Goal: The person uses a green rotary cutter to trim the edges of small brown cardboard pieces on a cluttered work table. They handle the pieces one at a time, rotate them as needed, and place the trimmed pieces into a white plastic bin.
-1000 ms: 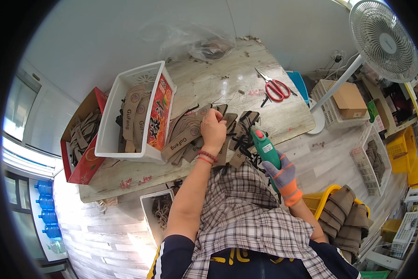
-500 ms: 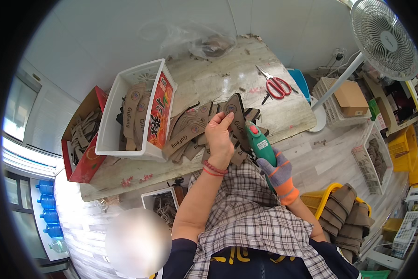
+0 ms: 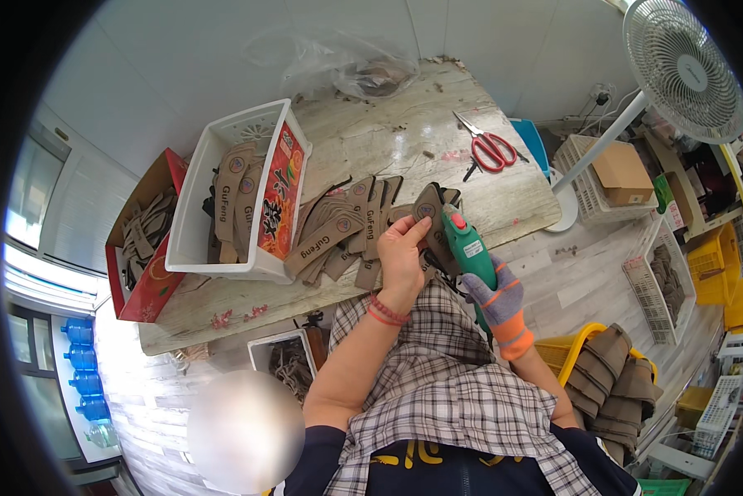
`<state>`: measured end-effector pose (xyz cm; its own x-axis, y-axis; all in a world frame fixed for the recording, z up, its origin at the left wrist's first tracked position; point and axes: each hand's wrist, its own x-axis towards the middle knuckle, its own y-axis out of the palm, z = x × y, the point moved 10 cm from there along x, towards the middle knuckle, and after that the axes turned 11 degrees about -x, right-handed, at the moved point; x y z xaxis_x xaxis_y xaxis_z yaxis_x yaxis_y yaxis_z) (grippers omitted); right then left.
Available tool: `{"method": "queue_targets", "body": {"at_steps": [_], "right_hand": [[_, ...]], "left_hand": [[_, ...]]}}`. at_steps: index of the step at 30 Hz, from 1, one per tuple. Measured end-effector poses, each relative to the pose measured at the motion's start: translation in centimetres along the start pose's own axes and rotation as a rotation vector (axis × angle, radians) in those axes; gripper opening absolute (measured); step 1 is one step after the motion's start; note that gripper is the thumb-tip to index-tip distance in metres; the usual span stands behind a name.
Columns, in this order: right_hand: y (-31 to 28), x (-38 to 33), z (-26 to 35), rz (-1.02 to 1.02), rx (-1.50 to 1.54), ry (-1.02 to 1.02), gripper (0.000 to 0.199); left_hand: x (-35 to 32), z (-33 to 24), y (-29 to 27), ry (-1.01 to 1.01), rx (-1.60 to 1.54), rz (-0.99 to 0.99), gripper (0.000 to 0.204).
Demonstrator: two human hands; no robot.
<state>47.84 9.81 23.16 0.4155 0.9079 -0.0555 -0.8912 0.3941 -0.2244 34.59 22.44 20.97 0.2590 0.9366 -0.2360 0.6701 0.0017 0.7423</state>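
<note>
My left hand point(image 3: 401, 255), bare with red bead bracelets, pinches a brown fabric strap point(image 3: 430, 199) with a round emblem near its rounded end. A grey-and-orange glove covers my right hand point(image 3: 502, 306), which is wrapped around a green handheld power tool point(image 3: 470, 250) with a red button. The tool's front end is against or right beside the strap's right edge; its working tip is hard to make out. Just left of the hands, many similar straps point(image 3: 326, 241) lie in a loose heap on the table point(image 3: 371, 132).
Red-handled scissors point(image 3: 492, 153) lie at the table's far right. A white bin point(image 3: 210, 267) and a red box point(image 3: 147, 306), both holding straps, stand on the left. A fan point(image 3: 687, 73) rises at the right. Near my right arm, a yellow basket point(image 3: 560, 355) holds brown pieces.
The strap in my left hand has tilted and dropped lower, closer to the tool's front end. My left hand has shifted slightly right and down; the right hand still grips the tool.
</note>
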Motion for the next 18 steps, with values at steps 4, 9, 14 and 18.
{"method": "queue_targets", "body": {"at_steps": [4,9,14,18], "right_hand": [[-0.2,0.1,0.2,0.003,-0.016,-0.002,0.039],[-0.3,0.1,0.1,0.013,0.016,0.032,0.041],[-0.5,-0.1,0.2,0.025,-0.024,-0.032,0.038],[-0.6,-0.2,-0.1,0.054,-0.001,0.011,0.044]], "left_hand": [[-0.1,0.4,-0.9,0.012,0.041,0.029,0.009],[-0.1,-0.1,-1.5,0.029,0.119,0.073,0.010],[-0.1,-2.5,-0.8,0.109,0.191,0.095,0.013],[0.2,-4.6,-0.3,0.204,0.399,0.155,0.013]]}}
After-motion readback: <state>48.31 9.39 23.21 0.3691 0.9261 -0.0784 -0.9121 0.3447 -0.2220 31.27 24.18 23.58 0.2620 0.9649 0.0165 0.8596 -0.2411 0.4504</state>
